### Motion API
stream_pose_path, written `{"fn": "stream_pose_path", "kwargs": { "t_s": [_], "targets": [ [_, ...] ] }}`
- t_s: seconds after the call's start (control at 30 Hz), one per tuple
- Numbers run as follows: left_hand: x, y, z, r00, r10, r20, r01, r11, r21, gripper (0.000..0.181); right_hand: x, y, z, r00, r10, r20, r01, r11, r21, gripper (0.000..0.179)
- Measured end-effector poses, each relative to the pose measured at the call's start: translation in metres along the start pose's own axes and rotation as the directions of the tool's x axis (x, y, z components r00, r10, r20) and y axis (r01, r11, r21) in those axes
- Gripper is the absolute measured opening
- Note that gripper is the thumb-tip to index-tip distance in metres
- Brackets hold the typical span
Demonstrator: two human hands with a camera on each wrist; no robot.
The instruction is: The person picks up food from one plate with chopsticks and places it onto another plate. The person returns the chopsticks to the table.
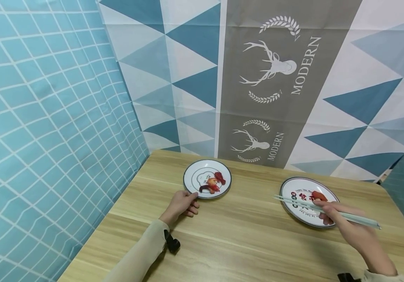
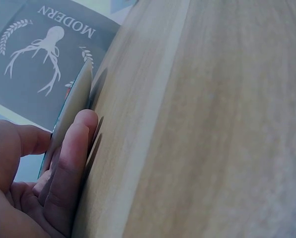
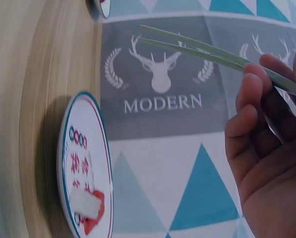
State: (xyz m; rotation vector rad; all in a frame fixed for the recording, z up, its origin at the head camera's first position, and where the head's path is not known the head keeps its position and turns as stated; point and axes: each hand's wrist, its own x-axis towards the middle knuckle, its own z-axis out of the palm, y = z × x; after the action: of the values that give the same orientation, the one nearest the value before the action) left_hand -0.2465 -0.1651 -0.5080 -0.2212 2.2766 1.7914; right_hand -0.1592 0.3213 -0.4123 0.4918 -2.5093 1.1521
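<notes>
The left hand (image 1: 183, 203) pinches the near rim of a white, dark-rimmed round plate (image 1: 192, 178), thumb on the upper side and fingers beneath it. Just beyond that thumb, on the plate, lie glossy red food pieces (image 1: 219, 178) and a dark curved piece (image 1: 205, 188) over a printed cloud outline.

The right hand (image 1: 355, 231), well apart from the left, grasps a pair of pale green chopsticks (image 1: 364, 220). They point across toward the left hand's side, their tips slightly apart.

Below the right hand, and partly hidden by it, is a second white plate (image 1: 293, 186), printed with red characters and small lettering. It carries an orange-red piece (image 1: 319, 195) near the fingertips and a darker reddish piece (image 1: 326, 220) under the hand.

Both plates are at the far side of a light wood-grain table (image 1: 223, 235). Past the hands hangs a patterned cloth with white deer heads (image 1: 276, 66) and the word MODERN; left of the left hand is a blue grid cloth (image 1: 47, 117). A beige sleeve (image 1: 142, 250) covers the left forearm.
</notes>
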Motion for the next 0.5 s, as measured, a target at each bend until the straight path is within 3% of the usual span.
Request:
{"fn": "stream_pose_path", "kwargs": {
  "t_s": [0.17,0.4,0.5],
  "targets": [
    [0.000,0.000,0.000,1.000,0.006,0.001,-0.006,1.000,-0.004,0.038,-0.007,0.008,-0.011,0.997,0.069,-0.026,-0.071,0.995,-0.073,0.024],
    [-0.001,0.000,0.000,1.000,0.007,0.001,-0.007,1.000,0.003,0.038,-0.020,0.017,-0.024,0.987,0.107,-0.118,-0.119,0.988,-0.095,0.025],
    [-0.002,0.000,0.000,1.000,0.006,0.000,-0.006,1.000,0.006,0.039,-0.025,0.020,-0.029,0.978,0.164,-0.133,-0.179,0.977,-0.113,0.029]
  ]
}}
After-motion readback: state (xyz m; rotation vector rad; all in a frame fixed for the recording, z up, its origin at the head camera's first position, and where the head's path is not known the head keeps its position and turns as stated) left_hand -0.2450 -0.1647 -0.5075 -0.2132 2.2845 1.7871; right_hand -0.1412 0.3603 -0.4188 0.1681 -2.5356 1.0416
